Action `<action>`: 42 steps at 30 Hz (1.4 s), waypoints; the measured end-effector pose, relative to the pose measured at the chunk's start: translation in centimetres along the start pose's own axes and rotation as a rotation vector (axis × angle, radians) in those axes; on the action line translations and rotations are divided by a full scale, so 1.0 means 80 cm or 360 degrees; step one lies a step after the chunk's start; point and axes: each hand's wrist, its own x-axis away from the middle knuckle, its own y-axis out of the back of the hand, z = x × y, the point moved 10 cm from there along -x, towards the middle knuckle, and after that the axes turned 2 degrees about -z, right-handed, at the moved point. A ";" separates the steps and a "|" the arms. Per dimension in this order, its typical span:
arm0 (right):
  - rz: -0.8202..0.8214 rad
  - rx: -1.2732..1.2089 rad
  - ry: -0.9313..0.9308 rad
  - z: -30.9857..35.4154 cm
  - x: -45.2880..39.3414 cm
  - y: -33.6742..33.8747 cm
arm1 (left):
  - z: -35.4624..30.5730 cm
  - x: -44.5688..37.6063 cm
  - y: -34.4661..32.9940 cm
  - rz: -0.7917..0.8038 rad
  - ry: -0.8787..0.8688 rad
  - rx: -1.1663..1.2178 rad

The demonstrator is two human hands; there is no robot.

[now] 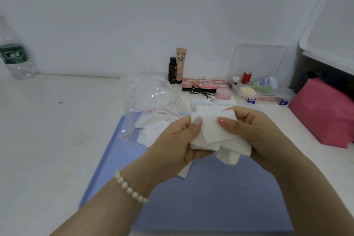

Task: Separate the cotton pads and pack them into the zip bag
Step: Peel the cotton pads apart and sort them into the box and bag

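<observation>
While both thumbs press the cotton pads [212, 132] at centre, the left hand [176, 147] and right hand [254, 136] grasp them above the blue tray [210, 207]; the zip bag [149, 113] lies at ten o'clock, bare tabletop [47, 130] at nine.

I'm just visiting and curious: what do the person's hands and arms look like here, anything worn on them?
Both forearms are bare, with no sleeves in view. The left hand has a bracelet of round white pearl-like beads at its wrist. The right hand shows nothing worn at its wrist. The nails are long with a pale, glossy polish; the left thumbnail looks glittery.
</observation>
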 end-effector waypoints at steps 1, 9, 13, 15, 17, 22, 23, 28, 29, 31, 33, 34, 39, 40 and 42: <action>0.0054 -0.0018 -0.0036 -0.003 0.000 -0.001 | -0.002 0.000 0.001 -0.0005 -0.0016 0.0001; -0.0036 -0.0150 0.0005 0.000 -0.004 0.016 | -0.007 0.000 -0.001 0.0021 -0.0067 -0.0009; -0.0062 -0.0088 0.0040 0.002 -0.004 0.018 | -0.009 0.000 0.000 0.0007 -0.0094 -0.0003; -0.0032 -0.0017 0.0031 0.004 -0.003 0.013 | -0.010 0.000 0.001 -0.0013 -0.0112 -0.0006; 0.0008 0.0068 -0.0010 0.003 0.000 0.007 | -0.011 -0.001 0.006 -0.0068 -0.0134 -0.0004; -0.0031 0.0264 -0.0071 0.002 0.003 0.007 | -0.017 -0.003 0.021 -0.0211 -0.0251 -0.0133; -0.0069 0.0274 -0.0056 0.004 0.003 0.009 | -0.017 -0.003 0.022 -0.0225 -0.0260 -0.0157; -0.0307 0.0240 0.0032 0.016 0.006 0.024 | -0.018 -0.003 0.026 -0.0269 -0.0283 -0.0204; -0.0328 0.0228 0.0057 0.019 0.007 0.025 | -0.020 -0.003 0.026 -0.0276 -0.0289 -0.0196; -0.0364 0.0164 0.0096 0.024 0.009 0.030 | -0.022 -0.003 0.027 -0.0286 -0.0291 -0.0162; -0.0359 0.0064 0.0121 0.029 0.012 0.034 | -0.023 -0.003 0.028 -0.0310 -0.0273 -0.0088; -0.0334 0.0021 0.0143 0.031 0.013 0.034 | -0.023 -0.003 0.031 -0.0335 -0.0265 -0.0053; -0.0174 -0.0039 0.0186 0.031 0.012 0.015 | -0.021 -0.002 0.032 -0.0376 -0.0217 -0.0022; -0.0141 -0.0001 0.0173 0.030 0.012 0.009 | -0.020 -0.002 0.030 -0.0359 -0.0205 -0.0034; -0.0077 0.0100 0.0127 0.025 0.011 0.002 | -0.017 -0.001 0.026 -0.0332 -0.0171 -0.0043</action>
